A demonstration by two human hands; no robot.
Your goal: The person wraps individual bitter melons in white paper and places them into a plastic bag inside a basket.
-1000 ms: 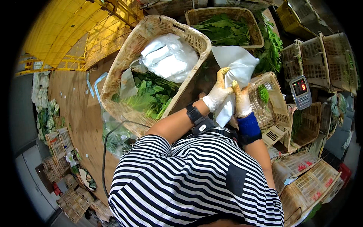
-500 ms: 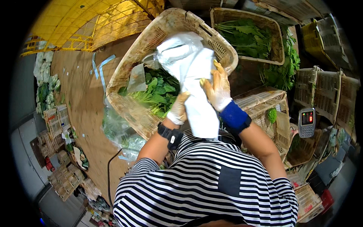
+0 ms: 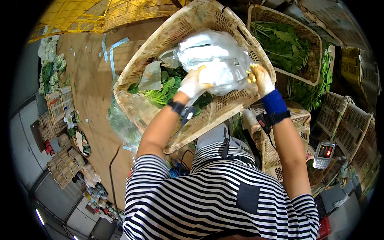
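Observation:
A large, dirty cream plastic crate stands tilted in front of me, with leafy greens in its left part. Over the greens lies a bundle of white and clear plastic bags. My left hand, in a white glove, grips the bundle's near left edge between thumb and fingers. At the bundle's right end, close to the crate's right wall, is my right hand in a yellow-stained glove. Its fingers are curled in, and what they pinch at the plastic's edge is unclear. A pale sheet leans on the greens.
Another crate with leafy greens stands at the far right, more greens beside it. Empty-looking crates are stacked right of my body. A small handheld device with a red display hangs there. Clear plastic lies left of the big crate.
The long white piece my hands held over the crate's near rim now lies inside with the bundle. My right hand has moved right, my left slightly up; the view has shifted.

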